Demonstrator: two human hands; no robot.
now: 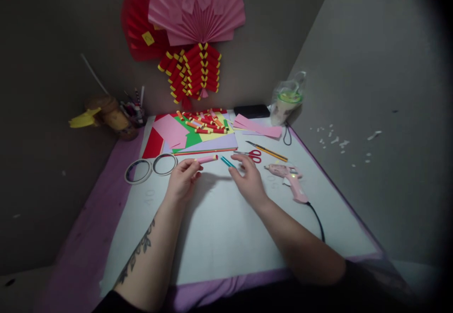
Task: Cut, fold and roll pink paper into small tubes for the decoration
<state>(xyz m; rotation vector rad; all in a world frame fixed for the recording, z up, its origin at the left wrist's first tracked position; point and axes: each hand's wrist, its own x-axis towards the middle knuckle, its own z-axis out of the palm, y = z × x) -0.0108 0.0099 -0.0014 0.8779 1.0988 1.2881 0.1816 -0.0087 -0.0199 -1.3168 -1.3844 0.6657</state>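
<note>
My left hand is closed on a small pink paper roll, pinching its left end. A yellow band and a dark reddish opening show at the roll's free end, which points right. Close by, a short teal stick slants towards my right hand. The thumb and index finger of that hand are apart, with the stick's near end by the thumb; whether they touch it I cannot tell. Red-handled scissors lie just beyond my right fingers.
Two tape rolls lie left. Several small paper rolls sit on coloured sheets at the back. Right are a craft knife, a pink glue gun with its cord, a phone and a bagged drink cup.
</note>
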